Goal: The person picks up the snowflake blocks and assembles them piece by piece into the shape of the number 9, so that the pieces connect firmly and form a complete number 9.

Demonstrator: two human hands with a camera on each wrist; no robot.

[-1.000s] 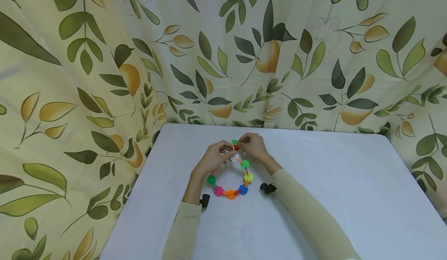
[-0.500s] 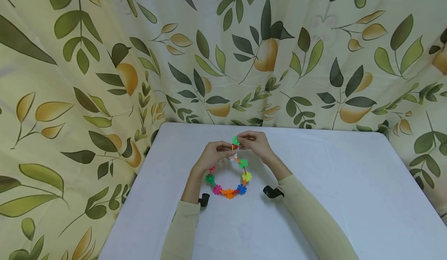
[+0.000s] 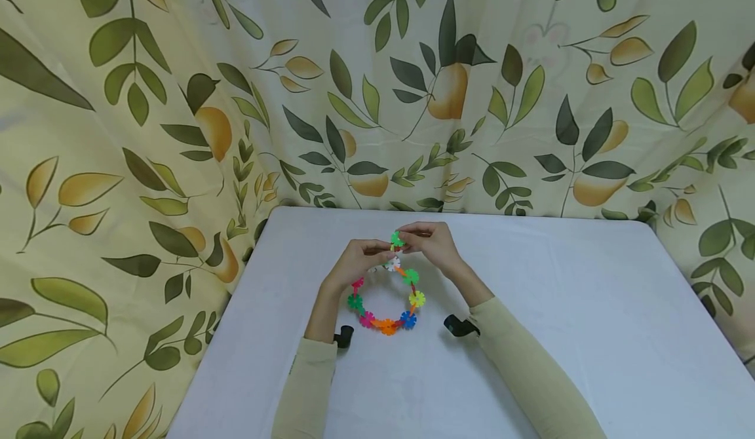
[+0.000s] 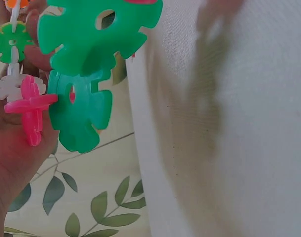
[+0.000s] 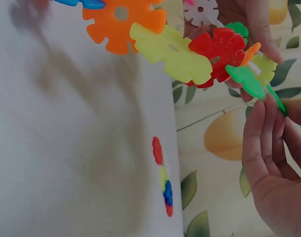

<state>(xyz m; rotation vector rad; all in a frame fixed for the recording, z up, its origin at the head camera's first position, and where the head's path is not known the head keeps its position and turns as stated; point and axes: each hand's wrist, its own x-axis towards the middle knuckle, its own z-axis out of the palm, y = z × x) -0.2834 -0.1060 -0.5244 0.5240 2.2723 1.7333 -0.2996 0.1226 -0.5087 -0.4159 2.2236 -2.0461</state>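
A ring-shaped chain of colourful plastic snowflake discs [image 3: 388, 327] hangs between my hands in the head view. My left hand [image 3: 354, 262] pinches the chain at its upper left, thumb against the discs. Opposite it, my right hand [image 3: 432, 242] pinches a bright green snowflake disc [image 3: 397, 238] at the top. In the right wrist view, the green disc's edge [image 5: 278, 101] sits between thumb and fingertips, right beside another green disc [image 5: 245, 81] of the chain. The left wrist view shows teal discs [image 4: 81, 113] and a pink disc [image 4: 30, 104] close up, partly covering the left hand.
A white-covered table [image 3: 560, 295] lies beneath, with a leaf-and-fruit patterned curtain [image 3: 377, 98] behind its far edge. Small red, yellow and blue pieces [image 5: 166, 190] lie near the table's edge in the right wrist view. A black wrist camera [image 3: 461, 325] sits under the right wrist.
My right hand has shifted slightly, and the green disc at its fingertips shows more fully. More of the white disc shows below the left fingers. The chain has moved slightly left.
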